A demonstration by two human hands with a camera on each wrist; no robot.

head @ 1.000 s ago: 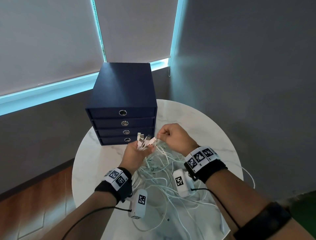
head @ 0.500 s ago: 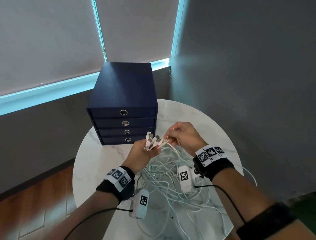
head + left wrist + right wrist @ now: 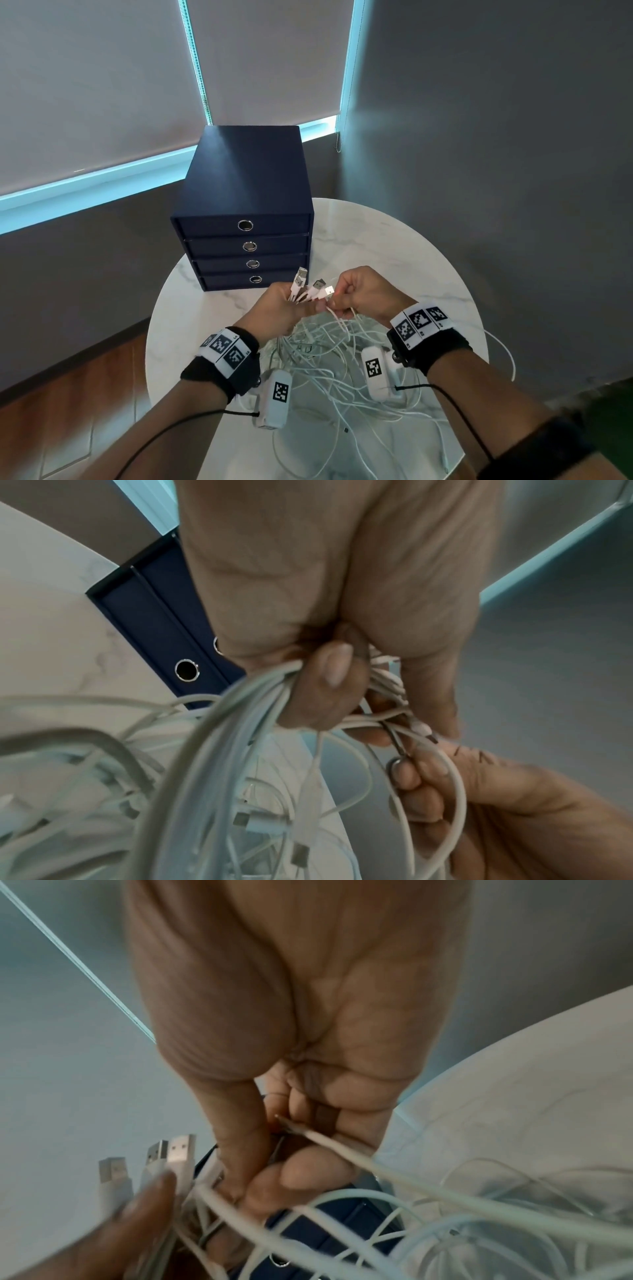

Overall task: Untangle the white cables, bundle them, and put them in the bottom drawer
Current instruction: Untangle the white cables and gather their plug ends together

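A tangle of white cables [image 3: 329, 359] lies on the round marble table [image 3: 394, 246] and hangs from both hands. My left hand [image 3: 284, 306] [image 3: 322, 691] grips a bunch of cables with several USB plugs [image 3: 301, 277] [image 3: 178, 1148] sticking up out of the fist. My right hand [image 3: 359, 291] [image 3: 274, 1175] pinches one white cable [image 3: 342, 1153] close beside the left fist, just behind its plug [image 3: 329, 291]. The navy drawer unit [image 3: 245, 205] stands behind the hands with all drawers closed; the bottom drawer [image 3: 255, 279] [image 3: 186, 669] has a ring pull.
The table's edge [image 3: 150, 342] curves near on the left, with wooden floor [image 3: 51, 411] below. A grey wall [image 3: 496, 137] stands to the right and window blinds [image 3: 102, 85] behind the drawer unit. One cable loop [image 3: 507, 356] hangs over the right table edge.
Both hands have risen and shifted slightly right with the cables. The right hand has stayed at the plug ends beside the left fist.
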